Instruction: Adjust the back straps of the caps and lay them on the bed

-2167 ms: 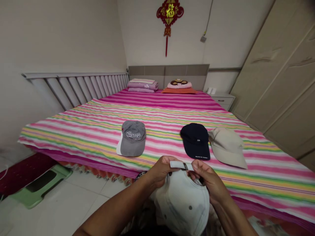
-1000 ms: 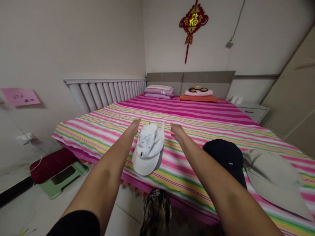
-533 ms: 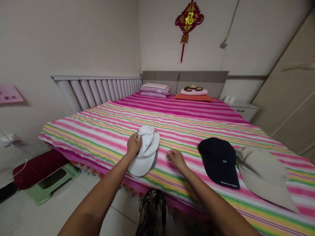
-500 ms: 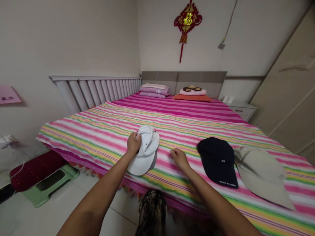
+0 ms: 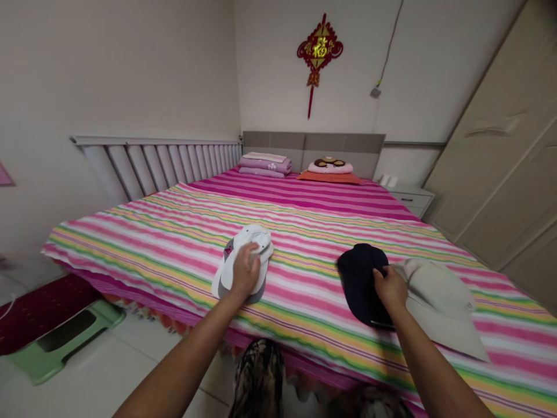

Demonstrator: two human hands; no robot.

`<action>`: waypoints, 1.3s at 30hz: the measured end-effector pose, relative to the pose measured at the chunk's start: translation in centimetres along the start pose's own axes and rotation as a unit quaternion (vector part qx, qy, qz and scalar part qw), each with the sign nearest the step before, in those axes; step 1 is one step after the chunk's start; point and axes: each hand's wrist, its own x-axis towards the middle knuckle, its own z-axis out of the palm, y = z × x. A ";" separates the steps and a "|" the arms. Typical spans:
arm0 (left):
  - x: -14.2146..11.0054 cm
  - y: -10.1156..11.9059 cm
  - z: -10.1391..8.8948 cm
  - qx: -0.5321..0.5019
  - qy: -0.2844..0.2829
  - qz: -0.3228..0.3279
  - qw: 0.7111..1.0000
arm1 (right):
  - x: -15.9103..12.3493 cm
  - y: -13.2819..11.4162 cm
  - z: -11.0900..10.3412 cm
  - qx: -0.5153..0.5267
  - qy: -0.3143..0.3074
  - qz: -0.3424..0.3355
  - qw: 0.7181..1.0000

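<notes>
A white cap lies on the striped bed cover, with grey panels and a small red mark at its left side; a second cap may be nested with it, I cannot tell. Over its crown rests my left hand, slightly blurred, its fingers apart and touching the cap. My right hand is closed in a pinch on the right side of a navy cap, hiding part of its brim. Partly behind that hand, a beige cap lies to the right, against the navy one.
The bed has a pink and yellow striped cover and a headboard. Folded purple bedding and an orange and pink pile lie at its far end. A radiator runs along the left; a green stool stands on the floor.
The white cap has turned, its red mark now showing, and my left hand has shifted onto its crown. My right hand has moved right and taken hold of the navy cap.
</notes>
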 end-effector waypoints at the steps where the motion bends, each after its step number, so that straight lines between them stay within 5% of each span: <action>1: -1.5 0.8 0.8 -0.078 -0.060 -0.030 0.995 | -0.4 -0.1 -0.3 0.019 0.001 -0.012 1.000; 3: -4.1 2.3 2.9 -0.226 -0.171 -0.157 0.946 | -2.1 -0.7 -1.2 0.063 0.005 -0.035 0.997; 6: -6.7 4.6 5.7 -0.437 -0.245 -0.343 0.795 | -6.6 -1.4 -2.4 0.116 0.022 -0.054 0.992; 8: -7.3 6.1 6.4 -0.545 -0.274 -0.386 0.692 | -10.4 -1.0 -3.0 0.133 0.001 -0.067 0.989; 10: -7.4 7.5 6.1 -0.603 -0.275 -0.392 0.638 | -14.0 0.3 -3.4 0.140 -0.028 -0.083 0.986; 13: -7.5 8.9 4.8 -0.622 -0.270 -0.378 0.630 | -17.2 3.1 -4.5 0.150 -0.087 -0.159 0.972; 17: -8.0 10.4 3.4 -0.619 -0.300 -0.352 0.635 | -16.8 4.2 -8.0 0.225 -0.147 -0.184 0.946; 21: -8.3 12.8 2.5 -0.620 -0.388 -0.305 0.610 | -14.8 0.0 -12.3 0.313 -0.090 -0.147 0.934; 24: -8.5 14.4 1.7 -0.623 -0.470 -0.281 0.559 | -14.5 -4.1 -14.2 0.261 -0.039 -0.255 0.930; 27: -8.7 15.1 1.0 -0.606 -0.507 -0.262 0.554 | -14.9 -6.8 -14.2 0.123 -0.065 -0.425 0.894; 30: -8.8 15.0 0.6 -0.586 -0.526 -0.238 0.568 | -15.5 -7.9 -13.1 0.010 -0.106 -0.520 0.847; 35: -9.1 14.7 0.7 -0.560 -0.546 -0.247 0.572 | -15.9 -7.7 -11.1 -0.032 -0.056 -0.555 0.829; 39: -9.5 15.0 1.2 -0.537 -0.499 -0.270 0.625 | -15.5 -7.4 -10.5 0.005 -0.063 -0.533 0.844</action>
